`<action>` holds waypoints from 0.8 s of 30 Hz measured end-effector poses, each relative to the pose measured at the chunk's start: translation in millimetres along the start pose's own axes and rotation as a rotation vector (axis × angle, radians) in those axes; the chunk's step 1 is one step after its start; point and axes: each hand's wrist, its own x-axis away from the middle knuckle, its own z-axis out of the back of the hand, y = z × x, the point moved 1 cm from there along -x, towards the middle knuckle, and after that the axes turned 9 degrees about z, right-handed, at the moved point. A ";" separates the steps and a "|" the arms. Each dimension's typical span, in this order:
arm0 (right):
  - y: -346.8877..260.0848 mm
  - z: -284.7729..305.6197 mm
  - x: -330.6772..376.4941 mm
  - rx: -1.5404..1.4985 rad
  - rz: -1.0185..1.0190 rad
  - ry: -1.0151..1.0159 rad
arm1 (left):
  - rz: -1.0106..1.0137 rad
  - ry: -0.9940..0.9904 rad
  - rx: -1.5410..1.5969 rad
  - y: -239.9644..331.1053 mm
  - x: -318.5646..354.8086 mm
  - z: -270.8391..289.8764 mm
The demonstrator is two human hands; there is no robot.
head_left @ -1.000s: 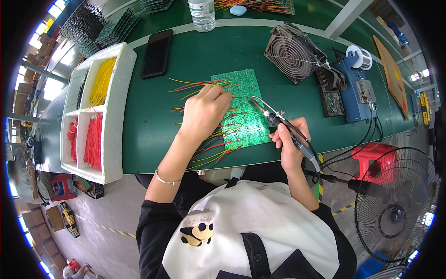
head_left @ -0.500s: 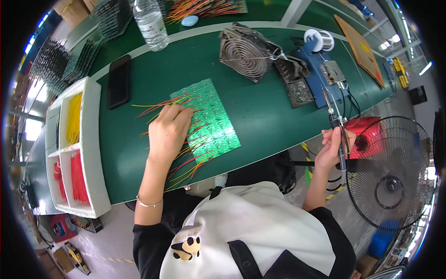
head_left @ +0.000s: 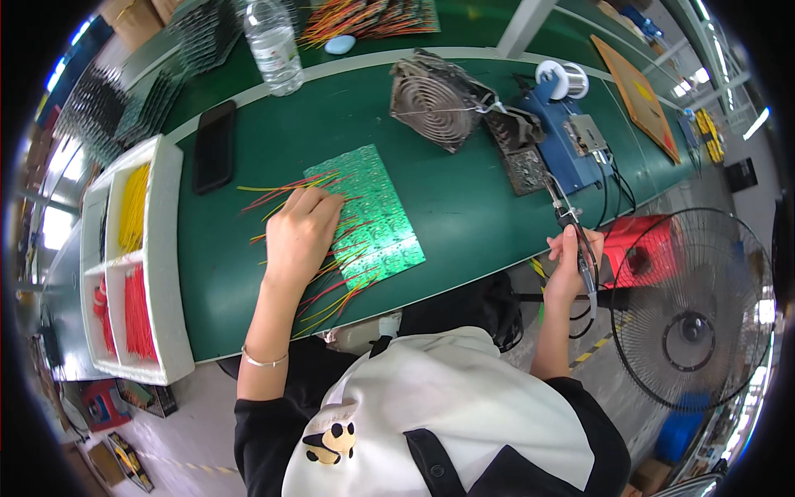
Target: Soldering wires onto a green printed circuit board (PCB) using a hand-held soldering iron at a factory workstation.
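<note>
A green circuit board [head_left: 382, 209] lies on the bench, with several thin red and yellow wires [head_left: 335, 307] along its left edge. My left hand [head_left: 303, 229] rests over that edge, its fingers curled and pinched on a wire; the fingertips are partly hidden. To the right of the board, my right hand [head_left: 569, 253] grips a soldering iron [head_left: 589, 280] like a pen. The iron's tip points up and away, close to the blue solder-feeding stand [head_left: 566, 137], which carries a spool of solder wire [head_left: 571, 80].
A white foam tray [head_left: 170, 273] of yellow and red wires stands at the left, beside a black phone [head_left: 214, 147]. Behind are a water bottle [head_left: 274, 51] and a small dusty fan [head_left: 435, 101]. A large black floor fan [head_left: 691, 331] stands at right.
My right hand has moved left and slightly forward with the soldering iron, bringing its tip nearer the blue stand. My left hand stays at the board's edge.
</note>
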 end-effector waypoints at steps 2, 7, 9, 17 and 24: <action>-13.0 -19.7 9.9 -0.137 -0.049 -0.004 | -0.015 0.003 0.011 -2.5 -0.2 -2.0; -29.0 -81.4 43.2 -0.409 -0.199 -0.325 | -0.013 -0.009 0.000 -6.8 2.3 -3.8; -25.2 -100.8 48.4 -0.497 -0.255 -0.417 | -0.008 -0.010 -0.010 -7.4 3.9 -4.0; -12.4 -112.6 51.2 -0.544 -0.380 -0.479 | -0.098 0.074 -0.016 -10.0 3.2 -8.7; -12.1 -113.7 51.8 -0.534 -0.387 -0.465 | -0.099 0.067 -0.018 -12.0 3.4 -10.8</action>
